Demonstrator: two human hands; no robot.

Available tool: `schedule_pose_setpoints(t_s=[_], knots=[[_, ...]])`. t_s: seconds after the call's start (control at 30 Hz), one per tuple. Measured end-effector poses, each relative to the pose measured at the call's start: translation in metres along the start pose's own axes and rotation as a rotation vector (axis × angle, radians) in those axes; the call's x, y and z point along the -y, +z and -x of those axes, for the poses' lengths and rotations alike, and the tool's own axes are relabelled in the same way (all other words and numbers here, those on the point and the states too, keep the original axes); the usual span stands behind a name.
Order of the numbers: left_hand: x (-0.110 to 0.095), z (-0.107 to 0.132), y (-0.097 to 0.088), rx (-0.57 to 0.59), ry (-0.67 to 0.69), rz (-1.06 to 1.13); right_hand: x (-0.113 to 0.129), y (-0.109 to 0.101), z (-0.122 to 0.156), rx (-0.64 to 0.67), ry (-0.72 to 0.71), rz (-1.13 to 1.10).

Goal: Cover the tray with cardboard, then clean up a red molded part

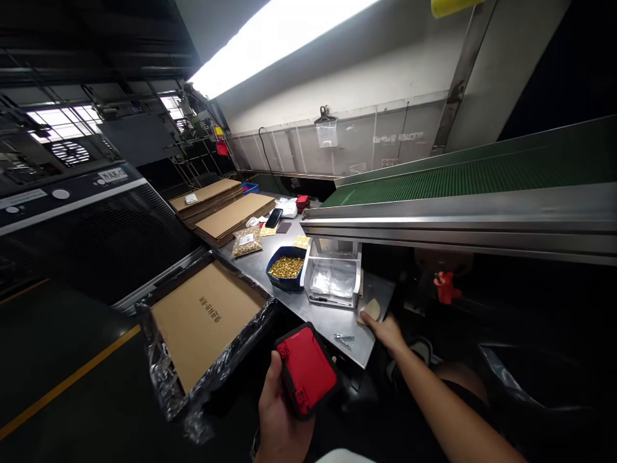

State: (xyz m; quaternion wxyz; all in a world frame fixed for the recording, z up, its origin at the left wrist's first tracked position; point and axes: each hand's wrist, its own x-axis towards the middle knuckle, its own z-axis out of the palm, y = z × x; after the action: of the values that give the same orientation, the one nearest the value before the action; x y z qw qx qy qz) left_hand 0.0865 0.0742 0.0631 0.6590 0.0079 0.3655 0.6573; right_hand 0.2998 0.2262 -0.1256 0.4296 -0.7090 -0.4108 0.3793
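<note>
My left hand (284,418) grips a red case with a black border (311,370) from below, the thumb along its left side. The case is held off the table, in front of its near edge. At the table's right corner, my right hand (383,328) is closed on a flat beige pad (370,312); whether it is cloth or foam I cannot tell. Between the hands, a small metal nail clipper-like tool (344,339) lies on the metal table (315,315). Beyond it stands a clear-fronted white bin (332,300) with plastic bags inside.
A blue tub (284,283) holds many small gold-coloured parts. A bag of similar parts (247,242), a phone (274,218) and cardboard stacks (236,215) are farther back. A green conveyor (434,183) slopes up rightward. A plastic-lined carton (207,321) stands at left.
</note>
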Motion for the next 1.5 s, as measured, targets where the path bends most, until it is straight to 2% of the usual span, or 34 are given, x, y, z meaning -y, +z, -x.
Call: schedule_pose_setpoints(t_s=[0.1,0.23,0.3,0.37,0.43,0.5,0.57,0.63,0.73,0.83,1.03,1.37,1.5], knots=[[-0.002,0.001,-0.002,-0.005,0.025,-0.035,-0.008,-0.003,0.004,0.046,0.078,-0.005],[-0.007,0.004,-0.008,-0.010,0.027,-0.032,-0.007,-0.026,0.018,0.034,0.156,-0.009],[-0.008,0.005,-0.010,0.005,0.007,-0.029,0.010,-0.041,0.039,0.047,0.159,-0.041],[-0.008,0.007,-0.011,0.024,-0.024,-0.003,0.041,-0.053,0.072,0.124,0.118,-0.119],[-0.006,0.007,-0.011,0.028,-0.034,0.043,0.078,-0.059,0.112,0.271,0.004,-0.250],[-0.004,0.008,-0.011,0.025,-0.042,0.080,0.115,-0.061,0.149,0.453,-0.236,-0.317],[-0.001,0.009,-0.009,0.030,-0.072,0.088,0.141,-0.059,0.175,0.531,-0.456,-0.338],[0.000,0.012,-0.008,0.046,-0.108,0.066,0.154,-0.057,0.187,0.587,-0.618,-0.324],[0.003,0.018,-0.006,0.048,-0.103,0.045,0.161,-0.053,0.190,0.603,-0.738,-0.238],[0.006,0.021,-0.005,0.014,-0.072,0.020,0.163,-0.051,0.188,0.523,-0.769,-0.145],[0.004,0.021,-0.010,-0.026,-0.022,-0.147,0.163,-0.047,0.191,0.481,-0.842,-0.123],[0.001,0.014,-0.016,-0.059,-0.018,-0.183,0.160,-0.039,0.190,0.498,-0.832,-0.071],[-0.002,0.014,-0.015,-0.102,-0.074,-0.107,0.159,-0.037,0.182,0.587,-0.810,-0.080]])
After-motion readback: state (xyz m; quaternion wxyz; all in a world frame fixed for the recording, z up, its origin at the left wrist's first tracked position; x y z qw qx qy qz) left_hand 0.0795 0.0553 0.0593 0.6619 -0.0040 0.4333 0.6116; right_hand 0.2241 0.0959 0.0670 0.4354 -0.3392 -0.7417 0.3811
